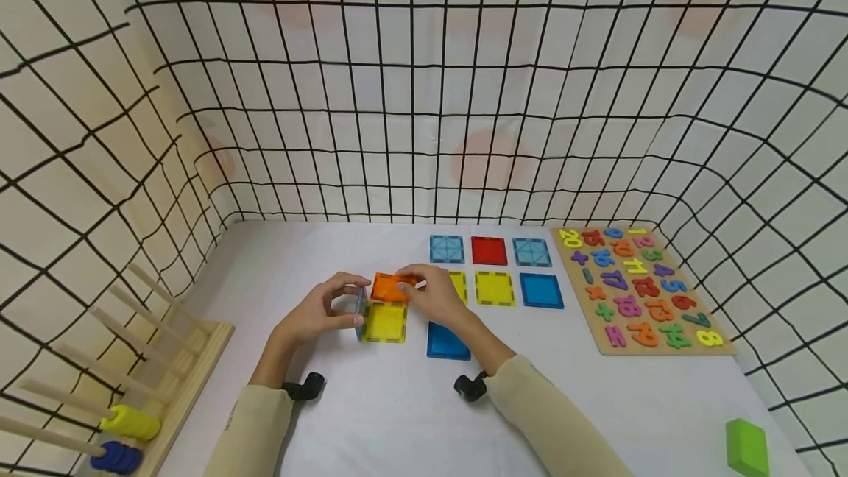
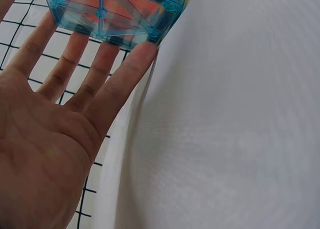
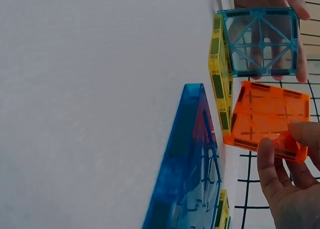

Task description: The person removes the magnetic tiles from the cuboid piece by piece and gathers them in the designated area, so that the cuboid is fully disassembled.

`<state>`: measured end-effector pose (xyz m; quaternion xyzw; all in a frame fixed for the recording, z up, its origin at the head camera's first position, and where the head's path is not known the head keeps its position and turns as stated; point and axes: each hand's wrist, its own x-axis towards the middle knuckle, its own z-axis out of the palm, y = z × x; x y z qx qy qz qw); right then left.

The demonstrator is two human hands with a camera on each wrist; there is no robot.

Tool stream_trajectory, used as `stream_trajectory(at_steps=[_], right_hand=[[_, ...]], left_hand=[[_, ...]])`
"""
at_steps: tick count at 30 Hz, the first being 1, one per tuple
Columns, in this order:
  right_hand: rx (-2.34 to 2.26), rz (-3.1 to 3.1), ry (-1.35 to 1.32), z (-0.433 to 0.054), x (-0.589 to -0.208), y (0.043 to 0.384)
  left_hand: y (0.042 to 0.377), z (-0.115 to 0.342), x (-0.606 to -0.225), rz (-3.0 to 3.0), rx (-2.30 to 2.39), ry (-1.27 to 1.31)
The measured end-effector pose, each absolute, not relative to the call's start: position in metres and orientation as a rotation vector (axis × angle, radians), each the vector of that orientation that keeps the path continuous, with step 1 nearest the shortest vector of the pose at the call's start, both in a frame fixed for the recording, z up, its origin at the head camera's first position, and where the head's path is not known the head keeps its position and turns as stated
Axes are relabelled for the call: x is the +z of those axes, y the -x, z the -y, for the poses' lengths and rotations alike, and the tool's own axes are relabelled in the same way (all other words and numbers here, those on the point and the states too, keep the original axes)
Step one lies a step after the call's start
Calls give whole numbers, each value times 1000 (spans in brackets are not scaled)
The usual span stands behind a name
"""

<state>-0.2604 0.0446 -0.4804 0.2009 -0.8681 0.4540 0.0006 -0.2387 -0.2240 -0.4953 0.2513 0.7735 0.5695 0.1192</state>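
Note:
A yellow magnetic tile (image 1: 386, 322) lies flat on the white table. At its left edge stands a light-blue clear tile (image 1: 361, 313), upright. My left hand (image 1: 323, 305) grips this tile by its near and far edges, thumb on the near side. Along the far edge of the yellow tile, an orange tile (image 1: 386, 288) is raised and tilted. My right hand (image 1: 433, 297) pinches it at its right side, and the right wrist view shows the thumb and fingers on its corner (image 3: 270, 114). One lower corner of the orange tile meets the yellow one.
More tiles lie to the right: a blue tile (image 1: 447, 344) near my right forearm, yellow and blue ones, and a red tile (image 1: 489, 250) between light-blue ones. Further right are a number board (image 1: 604, 342) and a green block (image 1: 746, 447). A wooden peg rack (image 1: 210, 348) stands left; black wire grid surrounds the table.

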Motion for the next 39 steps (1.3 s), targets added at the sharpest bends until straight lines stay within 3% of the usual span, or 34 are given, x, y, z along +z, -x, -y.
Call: stream_trajectory(at_steps=[12,23,39], right_hand=[[1623,2627,-408,-74,-480,252],[1868,2621,-478,-126,-471,226],[1669,2754,-214,-202,-481,201]], left_hand=[[240,225,-492,-2186,1658,-779],[240,223,-495,-2224,1639,-691],[241,222,-500,-2268,1623,-686]])
